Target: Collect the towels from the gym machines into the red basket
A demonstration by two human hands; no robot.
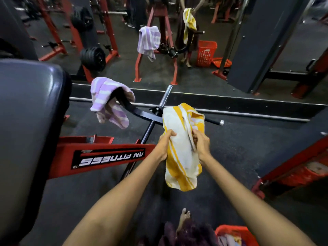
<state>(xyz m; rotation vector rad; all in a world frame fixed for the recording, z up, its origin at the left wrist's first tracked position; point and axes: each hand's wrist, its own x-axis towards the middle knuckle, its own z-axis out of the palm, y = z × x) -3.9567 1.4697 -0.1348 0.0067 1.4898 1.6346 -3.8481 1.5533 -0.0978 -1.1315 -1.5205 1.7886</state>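
Note:
A yellow-and-white striped towel [182, 148] hangs between both my hands, its top still draped over the black handle bar [212, 121] of the machine. My left hand [166, 144] pinches its left edge and my right hand [201, 145] grips its right side. A purple-and-white striped towel [106, 102] is draped over the curved left handle of the same machine. The red basket [234, 235] stands on the floor at the bottom right by my feet, with some cloth inside.
A large grey padded seat [30, 121] on a red frame [106, 157] fills the left. A wall mirror ahead reflects both towels, the basket and me. A dark weight-stack column [262, 41] and red frames stand at the right. The floor is dark rubber.

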